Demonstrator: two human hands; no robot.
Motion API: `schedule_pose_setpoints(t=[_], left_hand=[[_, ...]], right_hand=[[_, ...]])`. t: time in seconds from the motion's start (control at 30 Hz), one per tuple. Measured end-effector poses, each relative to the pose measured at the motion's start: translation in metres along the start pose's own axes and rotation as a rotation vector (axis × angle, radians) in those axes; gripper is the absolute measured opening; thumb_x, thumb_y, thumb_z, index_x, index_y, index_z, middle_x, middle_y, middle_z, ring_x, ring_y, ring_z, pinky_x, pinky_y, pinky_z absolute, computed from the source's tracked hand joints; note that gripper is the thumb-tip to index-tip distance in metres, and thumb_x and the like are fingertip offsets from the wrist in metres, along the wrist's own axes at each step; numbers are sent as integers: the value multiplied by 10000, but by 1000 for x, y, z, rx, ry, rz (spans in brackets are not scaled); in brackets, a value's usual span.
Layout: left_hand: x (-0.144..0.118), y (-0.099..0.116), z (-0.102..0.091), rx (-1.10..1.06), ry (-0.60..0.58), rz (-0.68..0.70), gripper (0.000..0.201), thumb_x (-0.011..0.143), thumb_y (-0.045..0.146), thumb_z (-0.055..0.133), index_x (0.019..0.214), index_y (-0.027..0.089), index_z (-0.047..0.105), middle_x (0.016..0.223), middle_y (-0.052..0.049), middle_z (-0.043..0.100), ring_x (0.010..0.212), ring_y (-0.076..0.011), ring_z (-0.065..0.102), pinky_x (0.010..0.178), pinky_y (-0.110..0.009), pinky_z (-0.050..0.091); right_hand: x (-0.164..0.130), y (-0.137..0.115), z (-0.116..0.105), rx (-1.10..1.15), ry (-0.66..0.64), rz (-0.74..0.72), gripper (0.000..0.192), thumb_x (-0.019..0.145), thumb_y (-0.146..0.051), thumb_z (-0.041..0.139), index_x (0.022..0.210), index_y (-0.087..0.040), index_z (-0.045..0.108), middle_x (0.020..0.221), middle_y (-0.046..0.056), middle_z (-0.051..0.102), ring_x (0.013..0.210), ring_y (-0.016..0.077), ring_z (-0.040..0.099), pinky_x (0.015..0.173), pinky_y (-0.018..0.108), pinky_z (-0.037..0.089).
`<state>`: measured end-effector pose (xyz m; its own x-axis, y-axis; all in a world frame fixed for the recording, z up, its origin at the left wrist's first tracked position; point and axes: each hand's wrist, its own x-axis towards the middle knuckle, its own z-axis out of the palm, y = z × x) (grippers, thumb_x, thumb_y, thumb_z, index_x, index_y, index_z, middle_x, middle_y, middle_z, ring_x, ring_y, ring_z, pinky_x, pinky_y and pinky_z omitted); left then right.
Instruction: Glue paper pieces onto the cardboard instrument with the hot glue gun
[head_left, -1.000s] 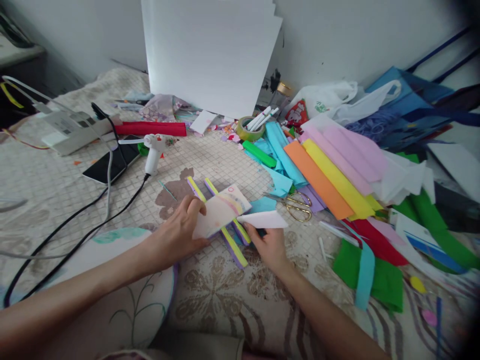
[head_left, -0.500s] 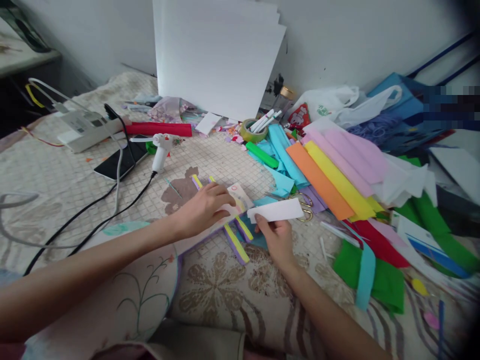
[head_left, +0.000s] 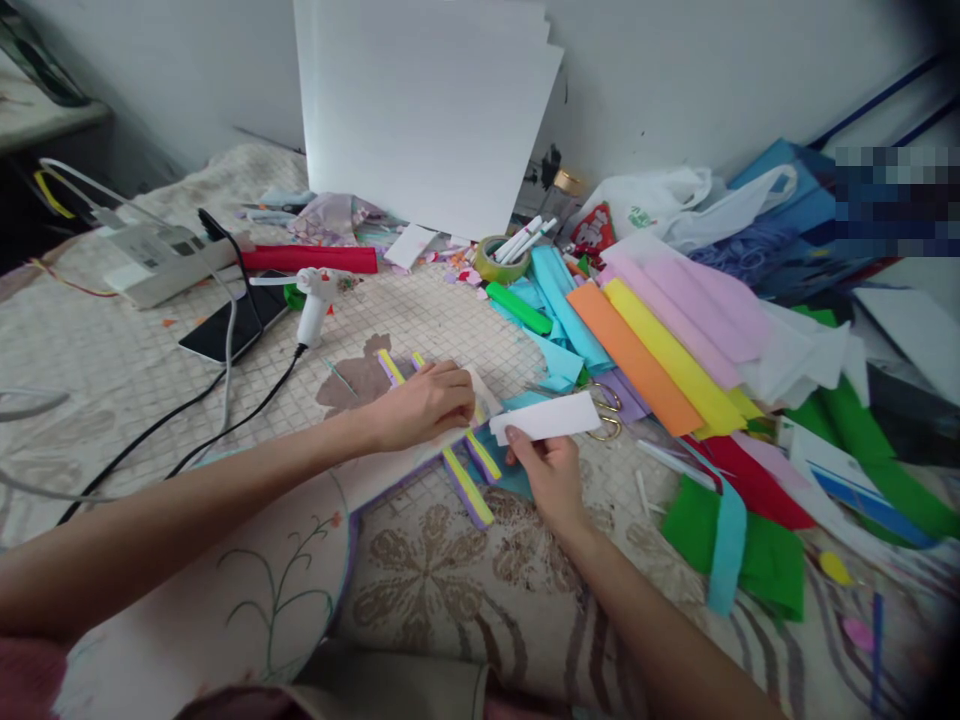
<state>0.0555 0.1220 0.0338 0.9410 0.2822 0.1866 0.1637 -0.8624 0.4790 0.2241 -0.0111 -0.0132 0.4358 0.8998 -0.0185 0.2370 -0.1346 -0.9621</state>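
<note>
My right hand (head_left: 551, 470) pinches a white paper strip (head_left: 551, 415) between thumb and fingers at its left end. A large cardboard cutout (head_left: 300, 560) lies at the lower left, with a green plant drawn on its round body and a narrow neck reaching toward my hands. Over that neck rests my left hand (head_left: 431, 405), its fingers curled together and their tips mostly hidden; whatever they pinch does not show. Narrow yellow-and-purple strips (head_left: 469, 490) stick out on both sides of the neck. Gold-handled scissors (head_left: 606, 405) lie just beyond the white strip.
A white glue gun (head_left: 315, 305) stands left of centre, its cord running toward me. Behind it are a black phone (head_left: 225, 325) and a power strip (head_left: 161, 265). Crepe paper, including an orange piece (head_left: 634, 355), is piled at right. White boards (head_left: 427, 110) lean on the wall.
The fingers of my left hand have drawn closer together over the neck. My right hand keeps the white strip almost in place. The whole view has shifted slightly.
</note>
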Motion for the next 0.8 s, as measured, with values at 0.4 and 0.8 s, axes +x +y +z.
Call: schedule_pose_setpoints(t=[0.4,0.8], left_hand=[[-15,4,-10,8,138,-94,195,932,183,396,955,152,588,929,-76,655,903,-184,594,816,-349,471],[-60,31,11,138,-66,-82,582,935,289,455,1457,237,204,1490,-115,342,1423,-272,154,1130,-566,139]], right_hand=[[0,4,-1,26,-1,22,308,790,-410,623,599,-171,591,505,3,613,494,135,562,520,243,453],[0,2,-1,9,26,13,291,775,-410,633,611,-172,607,509,9,638,488,148,586,516,253,469]])
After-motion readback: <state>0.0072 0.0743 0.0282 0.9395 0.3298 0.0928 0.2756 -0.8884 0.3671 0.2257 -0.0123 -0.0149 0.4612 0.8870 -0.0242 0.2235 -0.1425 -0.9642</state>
